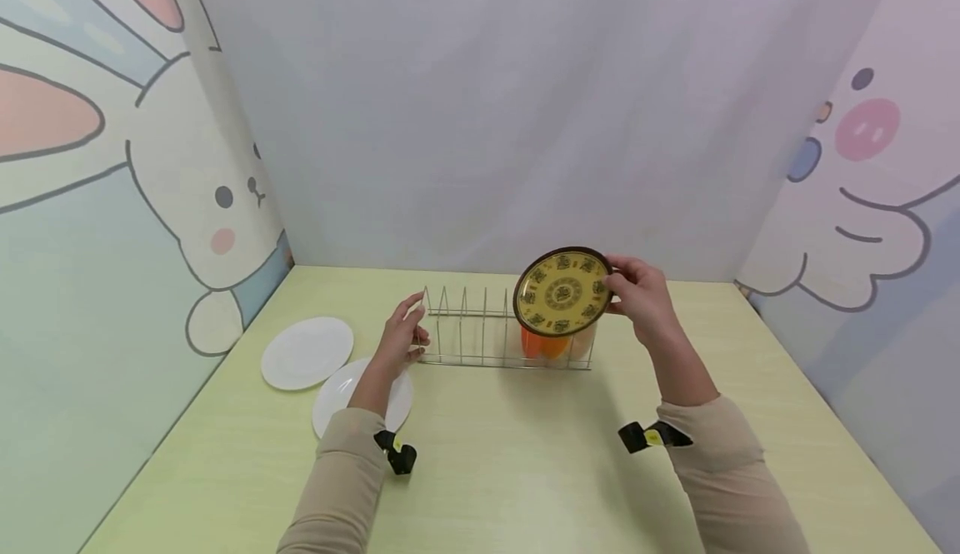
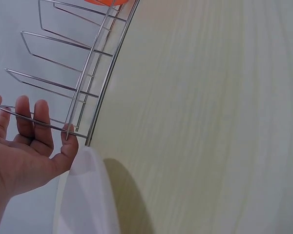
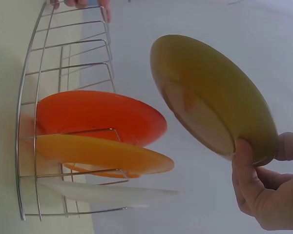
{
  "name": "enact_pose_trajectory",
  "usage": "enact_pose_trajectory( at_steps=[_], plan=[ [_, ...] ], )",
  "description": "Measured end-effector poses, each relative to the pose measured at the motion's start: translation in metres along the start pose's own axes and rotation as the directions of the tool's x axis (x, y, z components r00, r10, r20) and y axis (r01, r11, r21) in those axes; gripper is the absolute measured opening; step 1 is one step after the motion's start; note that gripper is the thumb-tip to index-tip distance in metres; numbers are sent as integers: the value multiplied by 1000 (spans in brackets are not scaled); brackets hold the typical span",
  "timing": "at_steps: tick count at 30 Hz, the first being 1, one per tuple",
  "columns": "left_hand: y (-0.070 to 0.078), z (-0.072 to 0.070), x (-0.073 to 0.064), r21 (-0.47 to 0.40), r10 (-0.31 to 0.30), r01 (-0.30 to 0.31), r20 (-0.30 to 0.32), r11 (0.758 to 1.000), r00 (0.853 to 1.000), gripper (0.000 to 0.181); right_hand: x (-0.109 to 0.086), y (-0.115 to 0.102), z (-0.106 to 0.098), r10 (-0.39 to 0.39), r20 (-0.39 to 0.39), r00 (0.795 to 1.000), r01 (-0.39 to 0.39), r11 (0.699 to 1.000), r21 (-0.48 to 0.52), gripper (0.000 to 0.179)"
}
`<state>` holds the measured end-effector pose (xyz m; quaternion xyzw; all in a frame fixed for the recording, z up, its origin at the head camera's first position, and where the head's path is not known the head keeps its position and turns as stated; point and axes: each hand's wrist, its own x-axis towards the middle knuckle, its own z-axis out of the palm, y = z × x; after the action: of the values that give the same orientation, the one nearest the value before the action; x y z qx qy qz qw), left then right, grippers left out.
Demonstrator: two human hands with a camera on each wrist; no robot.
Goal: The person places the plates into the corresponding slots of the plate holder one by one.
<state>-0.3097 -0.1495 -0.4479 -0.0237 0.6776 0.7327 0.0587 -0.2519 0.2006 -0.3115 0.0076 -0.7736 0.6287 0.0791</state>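
My right hand [image 1: 643, 297] pinches the edge of a yellow patterned plate [image 1: 562, 294] with a dark rim, thumb on one face and fingers on the other. The plate is held tilted above the right part of a wire dish rack [image 1: 480, 361]. At the rack's left end, my left hand [image 1: 397, 339] holds the end wire loop with curled fingers. Standing on edge in the rack's right slots are a red-orange plate [image 3: 97, 117], an orange plate [image 3: 102, 151] and a white plate [image 3: 107, 194]. From the head view, the held plate partly hides them.
Two white plates lie left of the rack: one farther back [image 1: 307, 354], the other [image 1: 337, 400] partly behind my left forearm. The pale table [image 1: 510, 462] meets a grey back wall [image 1: 480, 162] and side walls with cartoon animals.
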Motion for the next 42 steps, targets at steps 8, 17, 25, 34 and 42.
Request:
enact_pose_trajectory(
  at_steps=[8, 17, 25, 34, 42],
  plan=[
    [0, -2, 0, 2, -7, 7, 18, 1000, 1000, 42, 8, 3, 18, -50, -31, 998, 45, 989, -140, 39],
    [1, 0, -1, 0, -9, 9, 8, 1000, 1000, 40, 12, 1, 36, -93, -37, 995, 78, 954, -290, 41],
    [1, 2, 1, -2, 1, -1, 16, 1000, 1000, 41, 14, 0, 49, -147, -20, 989, 125, 899, -421, 39],
    [0, 5, 3, -7, -2, 2, 16, 1000, 1000, 41, 12, 9, 67, -159, -7, 987, 139, 883, -448, 38],
    [0, 3, 4, 4, -11, 11, 15, 1000, 1000, 42, 5, 22, 90, -284, -70, 956, 228, 874, -429, 33]
  ],
)
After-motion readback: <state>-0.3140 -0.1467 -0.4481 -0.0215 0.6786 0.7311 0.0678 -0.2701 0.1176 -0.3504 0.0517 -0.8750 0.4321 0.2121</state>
